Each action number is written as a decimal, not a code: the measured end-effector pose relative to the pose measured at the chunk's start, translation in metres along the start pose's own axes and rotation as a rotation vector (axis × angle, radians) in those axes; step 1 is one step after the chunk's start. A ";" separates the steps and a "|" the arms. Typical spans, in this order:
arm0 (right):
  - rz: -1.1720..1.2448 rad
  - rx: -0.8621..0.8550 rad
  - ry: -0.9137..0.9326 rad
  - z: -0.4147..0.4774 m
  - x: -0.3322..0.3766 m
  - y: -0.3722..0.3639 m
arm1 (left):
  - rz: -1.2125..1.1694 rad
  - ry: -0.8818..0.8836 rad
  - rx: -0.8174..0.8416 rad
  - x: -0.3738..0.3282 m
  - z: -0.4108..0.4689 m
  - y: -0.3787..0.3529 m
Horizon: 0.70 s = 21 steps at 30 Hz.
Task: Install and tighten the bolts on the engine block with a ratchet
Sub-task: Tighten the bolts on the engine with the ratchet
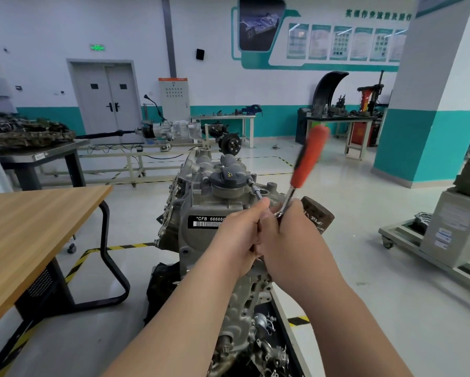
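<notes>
Fingers: both sets are curled tight. Those of the left hand [239,235] wrap the near end of the extension bar [256,191]; those of the right hand [291,235] wrap the head end of the ratchet [310,156].
Hands: pressed side by side and touching, just in front of the top of the engine block [198,197].
Ratchet: its metal shank rises from between the hands. Its orange handle points up and to the right, blurred.
Extension bar: slants up and left from the left thumb to a spot just right of the oil cap [227,177]. What sits under its tip is too small to tell.
Engine block: centre of view, grey metal. Its black label [205,221] is partly covered by the left hand.
Table [38,221]: wooden top, left of the block and apart from it.
Rusty part [319,213]: just behind the right hand.
</notes>
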State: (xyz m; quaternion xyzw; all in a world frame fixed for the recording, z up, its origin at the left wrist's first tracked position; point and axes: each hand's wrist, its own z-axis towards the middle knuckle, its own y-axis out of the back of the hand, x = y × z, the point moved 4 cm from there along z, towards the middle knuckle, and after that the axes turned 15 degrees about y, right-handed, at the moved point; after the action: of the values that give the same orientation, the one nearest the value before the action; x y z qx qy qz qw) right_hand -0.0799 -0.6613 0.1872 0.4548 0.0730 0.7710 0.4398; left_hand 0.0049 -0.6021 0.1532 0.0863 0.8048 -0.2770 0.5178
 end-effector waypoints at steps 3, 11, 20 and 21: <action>-0.424 0.112 0.186 0.002 0.005 0.000 | 0.004 0.010 -0.017 0.002 0.004 0.001; 0.655 -0.146 -0.308 -0.007 -0.025 -0.018 | 0.025 0.061 -0.035 0.005 0.006 0.000; 2.057 -0.299 -0.786 -0.019 -0.005 -0.036 | 0.010 0.127 0.058 0.003 0.006 0.000; 2.096 -0.300 -0.777 -0.019 -0.003 -0.037 | 0.013 0.118 0.047 0.002 0.005 0.000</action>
State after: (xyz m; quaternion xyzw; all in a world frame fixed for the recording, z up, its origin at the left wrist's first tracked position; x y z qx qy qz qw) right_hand -0.0714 -0.6359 0.1555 0.4433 -0.5801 0.5671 -0.3812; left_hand 0.0082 -0.6052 0.1495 0.1198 0.8266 -0.2867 0.4693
